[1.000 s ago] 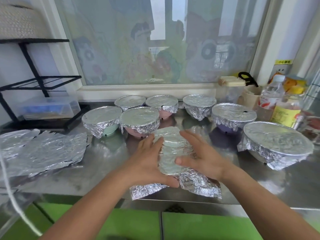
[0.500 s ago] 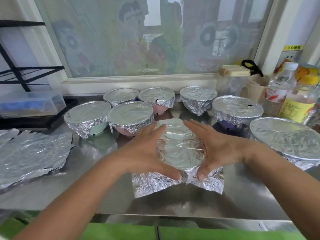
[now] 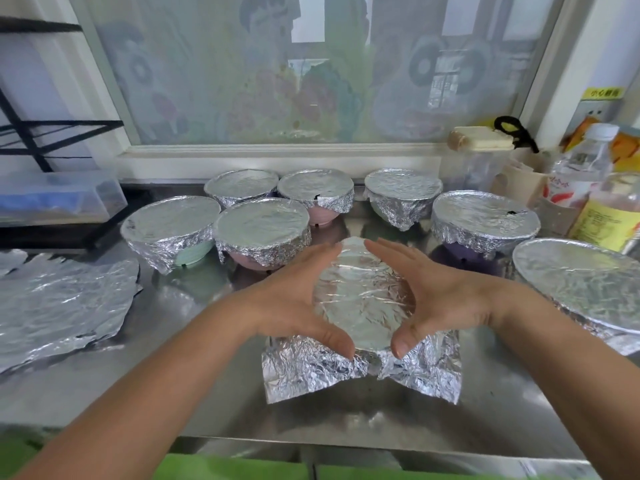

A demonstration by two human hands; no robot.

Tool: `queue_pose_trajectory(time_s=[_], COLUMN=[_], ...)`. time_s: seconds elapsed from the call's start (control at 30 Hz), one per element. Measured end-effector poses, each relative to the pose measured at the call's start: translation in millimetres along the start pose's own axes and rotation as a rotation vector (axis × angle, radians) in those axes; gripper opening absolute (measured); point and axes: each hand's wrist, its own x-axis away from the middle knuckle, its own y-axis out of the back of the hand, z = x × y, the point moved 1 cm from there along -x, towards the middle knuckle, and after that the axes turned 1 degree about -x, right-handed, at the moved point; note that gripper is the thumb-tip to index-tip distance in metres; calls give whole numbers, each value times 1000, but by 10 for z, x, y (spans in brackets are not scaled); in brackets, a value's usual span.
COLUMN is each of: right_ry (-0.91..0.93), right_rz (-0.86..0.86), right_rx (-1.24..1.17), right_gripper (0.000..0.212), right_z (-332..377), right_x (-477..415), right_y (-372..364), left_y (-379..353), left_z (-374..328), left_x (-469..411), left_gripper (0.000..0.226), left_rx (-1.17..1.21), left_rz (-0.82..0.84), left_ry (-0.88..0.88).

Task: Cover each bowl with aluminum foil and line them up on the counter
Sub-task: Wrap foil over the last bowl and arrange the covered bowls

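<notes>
Both the left hand [image 3: 291,306] and right hand [image 3: 446,299] press flat-fingered on opposite sides of the foil-topped bowl [image 3: 363,306] centred between them, loose foil [image 3: 311,372] splayed nearside.

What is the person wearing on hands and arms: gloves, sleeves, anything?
Nothing visible: left hand and right hand are bare, no gloves or rings. No watch or band on either wrist. The left forearm and right forearm are bare to the frame edge, no sleeve in view. Thumbnails short, unpainted.
</notes>
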Motion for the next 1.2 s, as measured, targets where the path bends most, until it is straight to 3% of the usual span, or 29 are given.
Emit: queue_pose_trajectory(time_s=[0.17,0.23,0.37,0.53,0.6,0.7,0.8,0.97,1.03,1.1,1.2], right_ry=[136,166,75,-22,-27,10,48,57,4,-20,-41], right_rz=[-242,-296,-482,-868,-913,-874,-732,-399,-277,-290,-336], right_rx=[-358,-473,-641,-944,-1025,-1082,-849,-491,-330,-228,-127], right_gripper=[142,134,122,44,29,23,29,46,44,38,38], right_z=[-184,-192,-39,33,27,-4,-89,144,220,194,103], right_x=[18,49,38,-61,-60,-8,21,-236,-325,-345,-232], right_y=[-263,-331,-414,-550,-571,-499,-204,145,95,29,-1], left_y=[-277,-408,-581,-678,-683,-594,-329,-532,-760,-826,-713], left_z=[174,214,218,188,183,210,26,-858,-933,-764,-479], left_x=[75,55,10,-66,-72,-22,165,275,209,185,284], left_gripper=[133,116,93,83,80,82,84,96,106,108,105], left_rx=[388,477,593,655,654,579,441,-464,-531,-584,-650], left_rz=[-309,-423,-627,-848,-852,-779,-760,-551,-436,-434,-466], left_ry=[-62,-49,-38,-96,-88,-62,31,197,281,308,143])
